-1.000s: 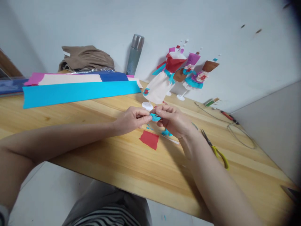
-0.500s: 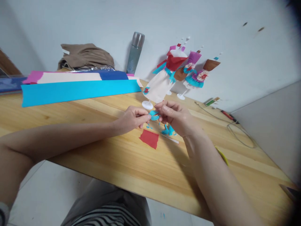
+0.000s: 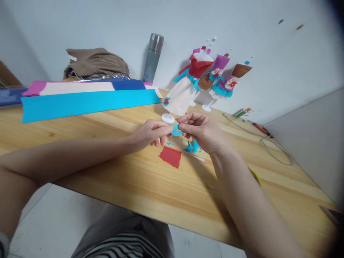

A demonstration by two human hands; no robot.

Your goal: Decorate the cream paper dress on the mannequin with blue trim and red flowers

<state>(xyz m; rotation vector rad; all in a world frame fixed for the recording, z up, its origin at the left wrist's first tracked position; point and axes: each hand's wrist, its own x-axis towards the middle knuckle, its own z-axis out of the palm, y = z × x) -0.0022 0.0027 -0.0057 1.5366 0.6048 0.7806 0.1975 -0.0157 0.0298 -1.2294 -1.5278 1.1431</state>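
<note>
A small turquoise paper piece [image 3: 176, 132] is held between both hands above the table. My left hand [image 3: 152, 133] pinches its left side between thumb and fingers. At its right side, my right hand [image 3: 201, 129] grips the same piece with thumb and index finger. Just below lies a flat red paper piece [image 3: 170, 157]. Crumpled turquoise scraps [image 3: 192, 146] and a thin white strip [image 3: 195, 157] rest under my right hand. Behind the hands stands a small dress form in a cream skirt and red top [image 3: 179, 96].
Turquoise crepe paper [image 3: 91, 104] lies at the left, with a brown cloth [image 3: 99, 62] behind it. A flask [image 3: 153, 59] stands by the wall. More decorated stands [image 3: 222, 89] are at the back right, near a cable [image 3: 274, 156]. Something yellow [image 3: 254, 175] lies beside my right forearm.
The fingers of both hands have shifted slightly on the turquoise piece, with my right thumb closer to its upper edge. The view has moved a little.
</note>
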